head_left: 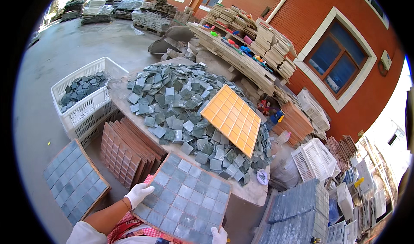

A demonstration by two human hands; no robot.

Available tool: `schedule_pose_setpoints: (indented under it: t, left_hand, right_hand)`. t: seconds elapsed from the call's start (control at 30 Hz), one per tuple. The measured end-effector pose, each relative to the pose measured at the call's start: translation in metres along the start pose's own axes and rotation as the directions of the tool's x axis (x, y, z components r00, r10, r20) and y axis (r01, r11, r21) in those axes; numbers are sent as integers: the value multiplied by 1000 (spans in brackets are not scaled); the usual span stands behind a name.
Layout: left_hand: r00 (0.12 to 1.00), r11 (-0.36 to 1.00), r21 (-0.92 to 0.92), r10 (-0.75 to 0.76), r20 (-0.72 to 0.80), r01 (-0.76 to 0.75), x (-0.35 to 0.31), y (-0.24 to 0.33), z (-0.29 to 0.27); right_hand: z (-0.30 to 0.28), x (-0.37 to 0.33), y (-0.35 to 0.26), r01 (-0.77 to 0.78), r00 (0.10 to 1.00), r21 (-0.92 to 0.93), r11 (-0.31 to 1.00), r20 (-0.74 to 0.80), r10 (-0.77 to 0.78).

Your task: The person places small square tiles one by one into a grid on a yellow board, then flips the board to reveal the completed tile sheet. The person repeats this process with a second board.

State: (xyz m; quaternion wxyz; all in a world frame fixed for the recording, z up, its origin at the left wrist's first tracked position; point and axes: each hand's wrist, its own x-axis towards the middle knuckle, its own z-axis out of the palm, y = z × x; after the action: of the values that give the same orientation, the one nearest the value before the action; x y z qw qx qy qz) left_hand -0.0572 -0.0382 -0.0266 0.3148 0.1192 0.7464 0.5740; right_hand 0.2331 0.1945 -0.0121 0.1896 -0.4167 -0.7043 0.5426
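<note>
At the near left edge of a tray of square gray tiles [189, 196], the left hand [139, 195], in a white glove, is closed on the rim. The right hand [219, 235], also in a white glove, is at the tray's near right corner; the picture cuts it off, so I cannot tell how tightly its fingers are closed. The tray sits between the two hands, tilted, with its tiles in neat rows.

Left of the left hand is another tiled tray [75, 179]. Just past that hand, some brown trays [120, 151] stand in a row. Farther off that way, a white basket [79, 117] has loose tiles in it. Straight past the held tray is a big heap of gray tiles [172, 97], with a yellow tray [233, 120] lying tilted on it. Right of the right hand are wrapped gray stacks [293, 209].
</note>
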Motion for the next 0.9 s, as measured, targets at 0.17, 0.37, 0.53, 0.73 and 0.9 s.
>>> schedule_pose_setpoints:
  t: [0.17, 0.37, 0.53, 0.73, 0.9]
  left_hand:
    - [846, 501, 825, 531, -54, -262, 12, 64, 14]
    - [746, 245, 814, 593, 305, -527, 86, 69, 101]
    - [770, 263, 812, 555, 315, -522, 96, 67, 118]
    - [720, 160, 797, 557, 414, -582, 93, 65, 106]
    - [712, 230, 776, 602, 361, -587, 33, 44, 51]
  right_hand:
    - [5, 1, 18, 64, 995, -24, 998, -71, -66]
    - [2, 13, 45, 264, 956, -263, 928, -57, -288]
    - [-3, 18, 58, 156, 986, -234, 960, -25, -166]
    - [-6, 6, 52, 147, 989, -177, 973, 27, -145]
    - [-6, -17, 39, 176, 983, -144, 974, -19, -181]
